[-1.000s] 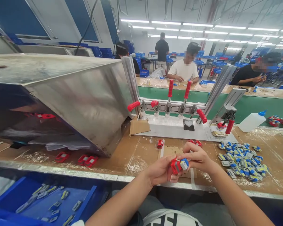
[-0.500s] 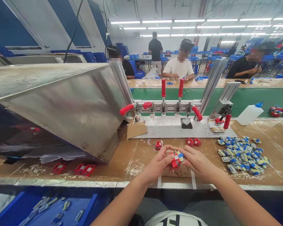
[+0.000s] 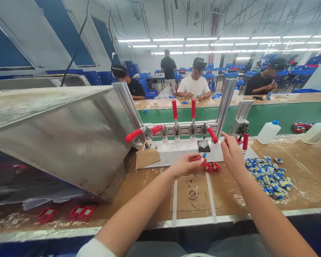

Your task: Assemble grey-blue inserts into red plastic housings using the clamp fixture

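My left hand (image 3: 186,164) is stretched forward over the bench and pinches a small red and blue part (image 3: 202,157) at its fingertips. My right hand (image 3: 231,151) is raised just right of it, fingers loose and open, index finger near a red clamp handle (image 3: 212,135). That handle belongs to the row of red-handled toggle clamps (image 3: 176,121) on a white fixture plate (image 3: 176,151). A small black block (image 3: 203,145) sits on the plate. Two red parts (image 3: 212,166) lie on the bench just below my hands.
A pile of several blue and grey parts (image 3: 269,176) lies to the right. A large tilted steel hopper (image 3: 64,132) fills the left, with red parts (image 3: 80,212) under it. White squeeze bottles (image 3: 269,131) stand at the right. A small round cap (image 3: 192,193) lies near the front edge. Other people work across the green conveyor (image 3: 283,112).
Both hands moved forward from near the bench edge toward the clamp fixture. The right hand let go of the red and blue part and opened; the left hand kept it.
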Tool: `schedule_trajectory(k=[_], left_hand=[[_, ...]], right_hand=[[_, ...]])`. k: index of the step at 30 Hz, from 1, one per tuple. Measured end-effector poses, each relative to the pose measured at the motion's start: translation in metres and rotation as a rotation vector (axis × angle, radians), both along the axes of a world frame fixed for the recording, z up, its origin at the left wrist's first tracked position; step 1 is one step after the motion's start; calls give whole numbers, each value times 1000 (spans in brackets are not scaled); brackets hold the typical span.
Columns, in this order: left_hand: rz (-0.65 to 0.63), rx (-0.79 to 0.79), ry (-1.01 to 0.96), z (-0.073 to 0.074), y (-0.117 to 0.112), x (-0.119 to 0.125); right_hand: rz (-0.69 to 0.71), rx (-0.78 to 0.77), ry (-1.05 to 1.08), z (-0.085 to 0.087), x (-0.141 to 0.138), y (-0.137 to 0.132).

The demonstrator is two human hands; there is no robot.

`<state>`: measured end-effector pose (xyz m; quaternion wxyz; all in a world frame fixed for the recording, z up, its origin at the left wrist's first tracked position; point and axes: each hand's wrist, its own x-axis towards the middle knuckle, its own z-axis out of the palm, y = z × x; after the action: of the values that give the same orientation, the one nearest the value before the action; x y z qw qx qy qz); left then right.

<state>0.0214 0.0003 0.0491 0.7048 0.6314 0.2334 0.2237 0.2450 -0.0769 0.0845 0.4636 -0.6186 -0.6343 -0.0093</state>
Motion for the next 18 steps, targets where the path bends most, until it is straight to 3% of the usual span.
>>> schedule_trajectory(k=[2, 4, 8, 13, 18], left_hand=[[164, 180, 63, -14, 28, 27], [312, 348, 178, -29, 53, 51], [424, 479, 310, -50, 86, 76], [452, 617, 449, -56, 107, 78], [436, 686, 518, -57, 114, 75]], right_hand=[[-17, -100, 164, 12, 7, 23], [126, -247, 379, 21, 6, 41], [342, -395, 773, 28, -4, 54], [410, -401, 808, 26, -5, 51], [410, -389, 747, 26, -3, 48]])
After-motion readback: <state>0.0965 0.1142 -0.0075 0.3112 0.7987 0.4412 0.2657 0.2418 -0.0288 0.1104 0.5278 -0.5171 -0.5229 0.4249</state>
